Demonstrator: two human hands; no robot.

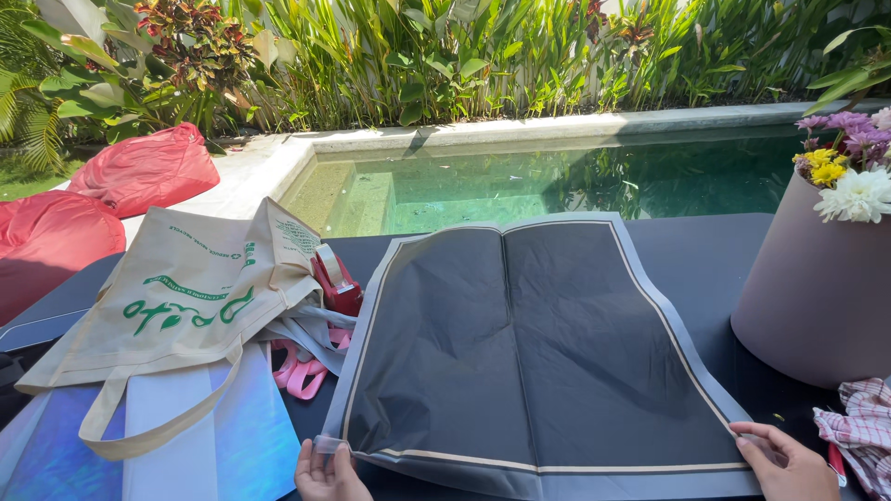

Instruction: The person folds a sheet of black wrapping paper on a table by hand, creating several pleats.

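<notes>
A large dark grey sheet of wrapping paper [529,343] with a pale border lies spread flat on the dark table [705,250], a fold line down its middle. My left hand [327,475] pinches the sheet's near left corner at the bottom edge of view. At the near right corner my right hand [787,461] rests with fingertips on the sheet's edge.
A beige tote bag [186,297] with green lettering lies at left over iridescent sheets [232,445]. A red tape dispenser [336,278] and pink scissors handles [302,371] sit beside it. A mauve flower pot [817,297] stands right, a checked cloth [863,431] below. Pool beyond.
</notes>
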